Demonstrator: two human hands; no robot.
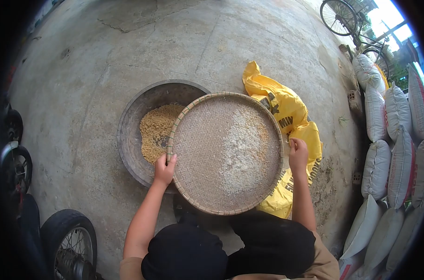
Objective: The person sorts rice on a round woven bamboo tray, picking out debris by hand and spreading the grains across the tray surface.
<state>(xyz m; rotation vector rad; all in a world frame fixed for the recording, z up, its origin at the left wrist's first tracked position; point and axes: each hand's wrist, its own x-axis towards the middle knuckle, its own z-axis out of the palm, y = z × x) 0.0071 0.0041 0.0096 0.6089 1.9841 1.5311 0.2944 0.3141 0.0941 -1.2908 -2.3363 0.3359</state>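
My left hand (pixel 165 170) grips the left rim of a round woven tray (pixel 198 140), thumb on top. Pale grains (pixel 242 154) lie spread over the tray's right half, with some yellower ones at their right edge. My right hand (pixel 298 154) is off the tray, just beyond its right rim, fingers closed; what they hold, if anything, is too small to tell. Beneath the tray's left side sits a wide dark basin (pixel 130 135) with golden-brown grain (pixel 158 126) in it. A yellow printed sack (pixel 286 102) lies crumpled behind the tray and right hand.
Stacked white sacks (pixel 377 168) line the right side. A bicycle (pixel 340 18) stands at the upper right. At the lower left is a spoked motorbike wheel (pixel 69 242), with more wheels farther up. My knees in dark cloth are just below the tray, over the concrete floor (pixel 170 51).
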